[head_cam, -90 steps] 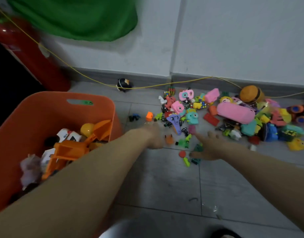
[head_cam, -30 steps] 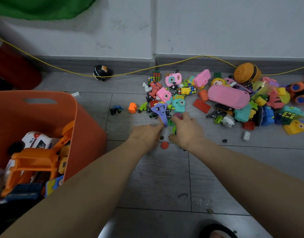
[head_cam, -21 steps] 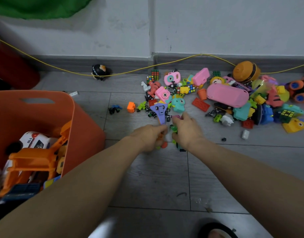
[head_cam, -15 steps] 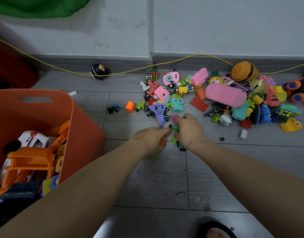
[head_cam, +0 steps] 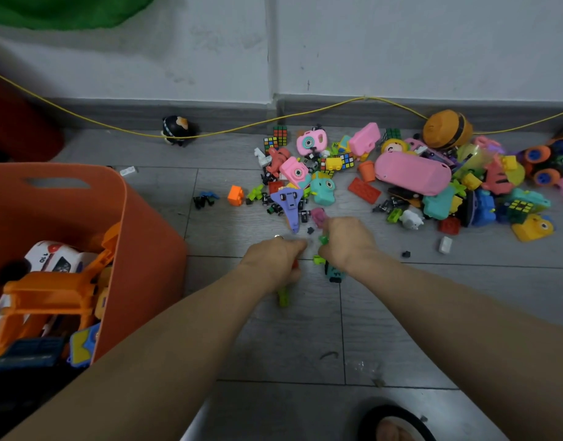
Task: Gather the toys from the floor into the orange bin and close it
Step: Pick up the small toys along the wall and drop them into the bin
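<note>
Both hands work low on the grey floor [head_cam: 273, 345], side by side at the near edge of the toy pile [head_cam: 401, 183]. The left hand [head_cam: 275, 261] is curled around small pieces, a green one [head_cam: 283, 297] poking out beneath it. The right hand [head_cam: 347, 243] pinches a small green piece [head_cam: 323, 239], with a teal toy [head_cam: 335, 274] just under its wrist. The orange bin [head_cam: 140, 218] stands open at the left, holding an orange digger [head_cam: 50, 297] and a white car [head_cam: 55, 257].
</note>
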{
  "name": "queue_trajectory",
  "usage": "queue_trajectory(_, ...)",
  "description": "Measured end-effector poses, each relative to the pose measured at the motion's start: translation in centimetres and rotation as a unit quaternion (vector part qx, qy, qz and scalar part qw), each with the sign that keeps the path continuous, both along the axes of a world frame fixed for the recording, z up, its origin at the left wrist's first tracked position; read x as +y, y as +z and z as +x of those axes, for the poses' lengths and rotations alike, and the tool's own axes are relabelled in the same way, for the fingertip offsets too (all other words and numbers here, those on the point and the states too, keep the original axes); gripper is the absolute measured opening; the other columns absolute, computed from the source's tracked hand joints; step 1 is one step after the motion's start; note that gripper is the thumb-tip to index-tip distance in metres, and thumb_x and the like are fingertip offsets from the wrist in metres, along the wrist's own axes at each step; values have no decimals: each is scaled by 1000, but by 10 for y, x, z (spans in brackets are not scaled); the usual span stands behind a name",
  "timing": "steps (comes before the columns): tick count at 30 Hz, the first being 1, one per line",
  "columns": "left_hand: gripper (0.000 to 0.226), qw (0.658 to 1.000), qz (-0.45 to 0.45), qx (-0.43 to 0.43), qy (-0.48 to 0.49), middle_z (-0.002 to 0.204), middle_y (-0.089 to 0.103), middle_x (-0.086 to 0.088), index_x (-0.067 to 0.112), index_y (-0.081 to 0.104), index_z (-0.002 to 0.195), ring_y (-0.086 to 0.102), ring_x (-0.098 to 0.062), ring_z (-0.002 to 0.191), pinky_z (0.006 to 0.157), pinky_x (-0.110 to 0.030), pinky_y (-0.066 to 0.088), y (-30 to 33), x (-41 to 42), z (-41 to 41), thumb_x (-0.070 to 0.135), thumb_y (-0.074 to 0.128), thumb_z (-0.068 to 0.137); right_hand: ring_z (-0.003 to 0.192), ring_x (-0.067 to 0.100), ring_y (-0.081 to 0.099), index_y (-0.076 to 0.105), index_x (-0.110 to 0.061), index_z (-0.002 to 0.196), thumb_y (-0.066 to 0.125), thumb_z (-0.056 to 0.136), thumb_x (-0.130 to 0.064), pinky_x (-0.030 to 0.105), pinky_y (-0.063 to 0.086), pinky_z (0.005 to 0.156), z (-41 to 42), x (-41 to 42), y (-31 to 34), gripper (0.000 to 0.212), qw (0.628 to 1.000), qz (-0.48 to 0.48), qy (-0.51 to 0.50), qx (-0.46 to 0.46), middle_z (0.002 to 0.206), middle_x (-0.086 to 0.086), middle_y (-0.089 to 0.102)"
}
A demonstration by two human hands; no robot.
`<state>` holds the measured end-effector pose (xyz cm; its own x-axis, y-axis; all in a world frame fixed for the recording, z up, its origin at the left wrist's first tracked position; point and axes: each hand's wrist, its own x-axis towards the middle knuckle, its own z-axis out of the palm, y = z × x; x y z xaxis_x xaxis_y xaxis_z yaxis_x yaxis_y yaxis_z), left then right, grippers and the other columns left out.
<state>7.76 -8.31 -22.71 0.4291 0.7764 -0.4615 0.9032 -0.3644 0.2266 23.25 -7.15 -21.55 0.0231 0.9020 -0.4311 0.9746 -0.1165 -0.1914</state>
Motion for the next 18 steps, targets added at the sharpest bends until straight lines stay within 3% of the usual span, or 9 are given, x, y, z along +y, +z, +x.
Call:
queue_trajectory(4,27,996,-41,-59,61,96,59,-2,22,53,102,57,-24,86,70,-34,51,18,9,-14,36,65,83,89,24,59,66,-14,111,73,80,-28,27,46,69,4,-2,8,35,995,-7,-50,90,103,8,65)
queue_trajectory(8,19,992,-108,-59,30,87,56,0,18,55,89,53,-14,64,51,-25,46,31,-1,-20,28,69,83,94,26,60,66,-16,108,73,79,-26,26,43,68,2,-13,12,31,998,0,42,51,102,9,63)
queue_trajectory(11,23,992,-117,-30,-29,92,57,-2,19,54,93,57,-21,82,59,-29,45,20,-20,-20,28,70,80,103,27,56,65,-16,106,65,82,-19,31,50,75,-2,-24,7,24,992,6,123,-22,105,10,63)
queue_trajectory(14,31,993,-104,-2,-54,107,56,-8,21,53,108,57,-28,96,72,-31,49,8,-36,-18,29,65,81,110,28,49,62,-16,111,60,84,-14,34,47,77,-6,-29,5,27,982,11,177,-68,110,11,61)
queue_trajectory(18,46,995,-75,23,-63,118,50,-10,28,47,129,58,-32,102,72,-30,41,3,-46,-12,27,63,87,114,29,47,56,-14,114,59,84,-10,35,44,74,-12,-32,3,31,973,20,206,-100,114,11,59)
